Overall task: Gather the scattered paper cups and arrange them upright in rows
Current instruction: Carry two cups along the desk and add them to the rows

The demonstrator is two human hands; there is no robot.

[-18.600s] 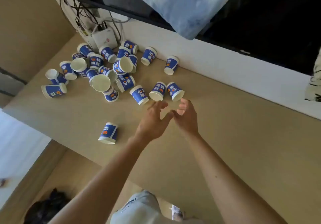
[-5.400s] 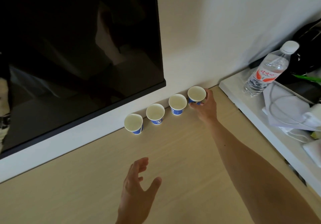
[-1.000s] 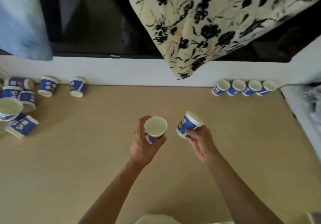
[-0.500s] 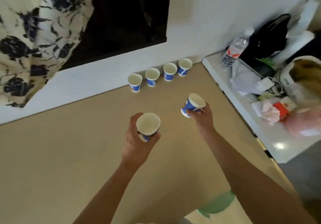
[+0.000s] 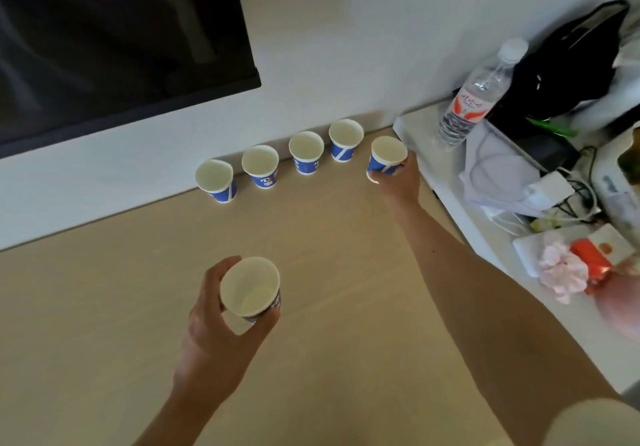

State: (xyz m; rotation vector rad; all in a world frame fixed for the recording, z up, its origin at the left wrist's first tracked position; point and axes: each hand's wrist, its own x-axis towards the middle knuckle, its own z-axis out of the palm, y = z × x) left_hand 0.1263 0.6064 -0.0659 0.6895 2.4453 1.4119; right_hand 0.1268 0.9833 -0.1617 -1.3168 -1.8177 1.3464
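Paper cup (image 5: 386, 155), mouth up, sat in the grip of the right hand (image 5: 394, 182). The fingers curled round its blue wall low down, probably so the base could land flat on the table (image 5: 104, 307). I could not tell whether it already touched. Just left of that grip and a little beyond it stood the row of four cups (image 5: 306, 153), upright along the foot of the wall (image 5: 346, 65). This one looked meant either to extend that line or to start a new one in front. Just right of the grip ran a white shelf (image 5: 433, 155) carrying a water bottle (image 5: 474, 99), leaving little room on that side. Well back from the row, nearer the person, the left hand (image 5: 214, 335) gripped a second cup (image 5: 250, 288), also mouth up and held above the table, seemingly waiting its turn.
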